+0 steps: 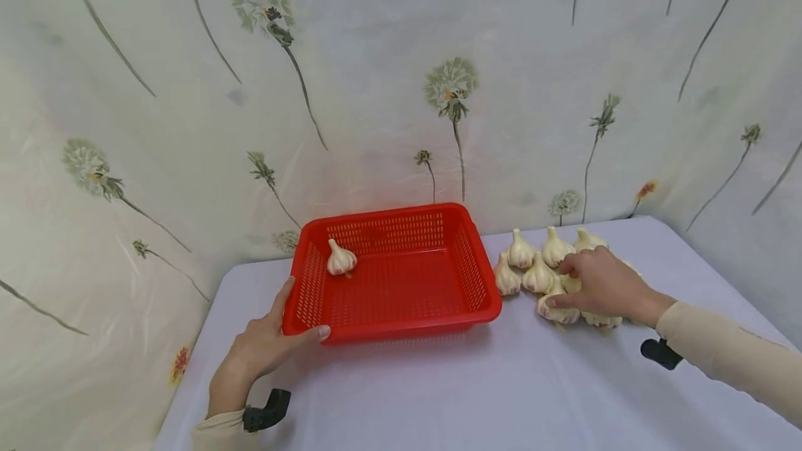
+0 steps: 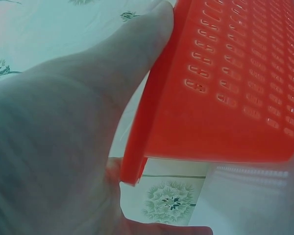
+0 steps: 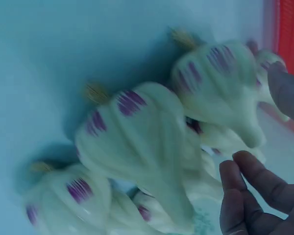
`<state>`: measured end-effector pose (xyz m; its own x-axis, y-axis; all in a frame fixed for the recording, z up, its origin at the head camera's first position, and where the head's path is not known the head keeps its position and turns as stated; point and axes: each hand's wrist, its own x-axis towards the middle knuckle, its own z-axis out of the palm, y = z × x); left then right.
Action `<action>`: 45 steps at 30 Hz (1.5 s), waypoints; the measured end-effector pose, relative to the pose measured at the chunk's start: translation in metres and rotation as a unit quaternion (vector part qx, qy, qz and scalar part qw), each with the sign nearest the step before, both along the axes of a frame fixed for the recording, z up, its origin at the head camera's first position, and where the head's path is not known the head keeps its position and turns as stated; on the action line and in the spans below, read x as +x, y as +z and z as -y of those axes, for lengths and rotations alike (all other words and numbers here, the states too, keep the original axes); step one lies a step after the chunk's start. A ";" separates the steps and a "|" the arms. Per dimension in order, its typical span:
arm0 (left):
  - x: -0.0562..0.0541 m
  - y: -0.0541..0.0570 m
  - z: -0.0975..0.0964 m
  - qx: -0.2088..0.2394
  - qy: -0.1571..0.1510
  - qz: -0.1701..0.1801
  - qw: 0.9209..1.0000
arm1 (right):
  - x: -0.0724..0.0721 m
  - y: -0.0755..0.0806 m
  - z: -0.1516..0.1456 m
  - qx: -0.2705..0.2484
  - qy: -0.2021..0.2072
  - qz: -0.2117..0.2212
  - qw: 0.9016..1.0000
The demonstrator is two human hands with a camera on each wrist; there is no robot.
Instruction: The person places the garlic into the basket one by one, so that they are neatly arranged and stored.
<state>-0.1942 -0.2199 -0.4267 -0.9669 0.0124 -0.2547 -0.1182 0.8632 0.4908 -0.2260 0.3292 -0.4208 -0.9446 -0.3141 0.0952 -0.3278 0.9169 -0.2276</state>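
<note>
A red plastic basket [image 1: 401, 329] with slotted walls stands on the table. One garlic bulb [image 1: 341, 259] lies inside it at the left. My left hand [image 1: 260, 346] rests at the basket's front left corner, thumb along the front rim and fingers by the left side. In the left wrist view, a finger [image 2: 166, 228] extends straight, away from the wall. To the basket's right, my right hand [image 1: 610, 284] reaches over a cluster of garlic bulbs [image 1: 537, 275]. Its thumb and fingers stand apart around the nearest bulb [image 3: 218, 83], with gaps visible in the right wrist view.
The bulbs sit close together, and one touches or nearly touches the basket's right wall. A white cloth covers the table [image 1: 438, 395]. Behind it hangs a curtain [image 1: 376, 89] printed with dandelions. A black strap mount [image 1: 268, 410] is on my left wrist.
</note>
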 end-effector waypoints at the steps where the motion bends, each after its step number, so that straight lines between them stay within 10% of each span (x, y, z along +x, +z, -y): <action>1: 0.000 0.000 0.000 0.000 0.001 0.000 1.000 | 0.002 -0.005 0.000 -0.005 0.001 0.000 1.000; 25: 0.001 -0.002 0.004 0.015 0.006 0.006 1.000 | 0.028 -0.039 0.010 0.009 0.004 -0.079 0.997; 45: -0.001 -0.004 0.002 0.028 0.008 0.007 1.000 | 0.029 -0.029 0.011 -0.013 0.030 -0.021 0.999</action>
